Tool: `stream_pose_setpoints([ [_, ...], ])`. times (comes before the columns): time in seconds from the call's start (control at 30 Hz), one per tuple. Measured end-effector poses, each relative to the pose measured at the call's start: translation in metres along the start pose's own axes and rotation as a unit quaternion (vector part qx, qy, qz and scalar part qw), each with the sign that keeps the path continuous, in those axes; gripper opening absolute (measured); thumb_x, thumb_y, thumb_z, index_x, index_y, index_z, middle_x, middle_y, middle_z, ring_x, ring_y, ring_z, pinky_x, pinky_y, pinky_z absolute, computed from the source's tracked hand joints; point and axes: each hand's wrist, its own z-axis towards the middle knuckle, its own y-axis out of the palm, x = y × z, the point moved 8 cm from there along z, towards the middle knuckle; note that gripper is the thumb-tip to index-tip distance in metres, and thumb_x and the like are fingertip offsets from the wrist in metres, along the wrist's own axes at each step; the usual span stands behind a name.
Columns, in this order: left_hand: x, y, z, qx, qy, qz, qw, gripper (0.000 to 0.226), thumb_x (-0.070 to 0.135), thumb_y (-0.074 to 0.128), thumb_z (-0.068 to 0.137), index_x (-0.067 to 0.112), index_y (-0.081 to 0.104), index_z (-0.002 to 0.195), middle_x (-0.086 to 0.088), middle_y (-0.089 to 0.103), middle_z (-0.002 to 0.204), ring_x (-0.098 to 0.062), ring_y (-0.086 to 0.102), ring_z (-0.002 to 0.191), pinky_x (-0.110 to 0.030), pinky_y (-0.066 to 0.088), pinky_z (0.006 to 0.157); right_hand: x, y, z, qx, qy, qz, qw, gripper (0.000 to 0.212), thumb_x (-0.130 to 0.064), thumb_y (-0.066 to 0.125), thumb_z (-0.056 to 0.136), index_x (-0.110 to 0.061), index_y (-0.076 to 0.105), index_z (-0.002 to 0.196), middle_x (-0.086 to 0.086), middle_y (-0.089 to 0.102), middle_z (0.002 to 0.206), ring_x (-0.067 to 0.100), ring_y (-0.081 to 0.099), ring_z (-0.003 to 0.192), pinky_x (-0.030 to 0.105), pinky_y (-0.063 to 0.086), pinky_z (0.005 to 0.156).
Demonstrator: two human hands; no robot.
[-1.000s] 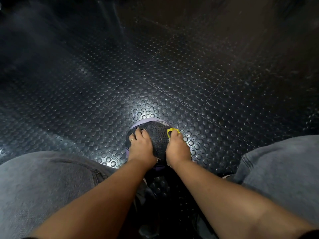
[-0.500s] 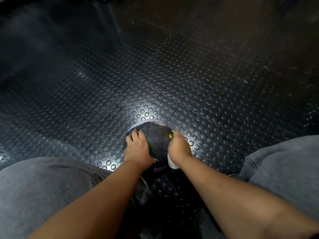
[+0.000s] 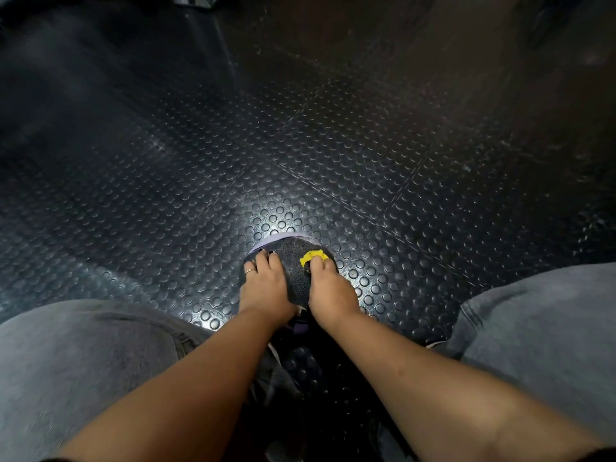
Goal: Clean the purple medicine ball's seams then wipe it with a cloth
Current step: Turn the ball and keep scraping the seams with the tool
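The medicine ball (image 3: pixel 295 271), dark grey with purple trim, sits on the floor between my knees. My left hand (image 3: pixel 263 285) rests on its left side with fingers spread over the top. My right hand (image 3: pixel 330 291) lies on the ball's right side and grips a small yellow tool (image 3: pixel 312 256), whose end pokes out past my fingertips against the ball's surface. A seam line runs down the middle of the ball between my hands. No cloth can be made out clearly.
The black rubber floor (image 3: pixel 366 181) has raised round studs and tile joints. My knees in grey jeans (image 3: pixel 83 355) frame the ball on the left and right (image 3: pixel 540 328). A dark object (image 3: pixel 196 0) lies at the top edge.
The yellow tool slid back under my right hand half a second ago and now sticks forward again over the ball's top. My left hand stays on the ball.
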Motion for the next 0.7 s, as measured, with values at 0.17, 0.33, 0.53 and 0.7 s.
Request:
stream_pose_setpoints([
  [0.17,0.002,0.0,0.002,-0.002,-0.006,0.013,1.0,0.125,0.05,0.091,0.061,0.005,0.015,0.15,-0.013,0.02,0.153,-0.039,0.023,0.141,-0.047,0.038,0.112,0.014,0.003,0.006,0.019,0.056,0.036,0.998,0.023,-0.008,0.043,0.095,-0.013,0.038,0.117,0.012,0.05,0.119,0.036,0.062,0.097,0.036,0.04,0.066],
  [0.33,0.008,-0.001,0.0,0.002,-0.003,0.021,1.0,0.124,0.054,0.09,0.059,0.006,0.019,0.147,-0.012,0.02,0.152,-0.038,0.025,0.139,-0.047,0.04,0.111,0.034,0.007,0.012,0.036,0.125,0.095,0.987,0.022,-0.006,0.041,0.094,-0.015,0.037,0.113,0.012,0.052,0.115,0.034,0.061,0.094,0.036,0.04,0.066],
  [0.53,0.011,-0.001,-0.003,0.007,-0.006,0.018,1.0,0.123,0.054,0.089,0.061,0.007,0.017,0.148,-0.011,0.02,0.15,-0.037,0.022,0.141,-0.047,0.038,0.113,0.057,0.01,0.018,0.01,0.153,0.121,0.981,0.024,-0.002,0.036,0.092,-0.012,0.038,0.114,0.014,0.055,0.113,0.032,0.059,0.092,0.035,0.038,0.065],
  [0.7,-0.001,0.001,-0.004,-0.007,-0.018,0.002,1.0,0.124,0.049,0.091,0.06,0.006,0.016,0.148,-0.013,0.018,0.152,-0.038,0.02,0.142,-0.047,0.031,0.118,0.101,0.049,0.002,-0.085,0.225,0.138,0.961,0.034,-0.019,0.029,0.099,-0.014,0.047,0.128,0.016,0.056,0.129,0.034,0.055,0.115,0.037,0.043,0.094],
])
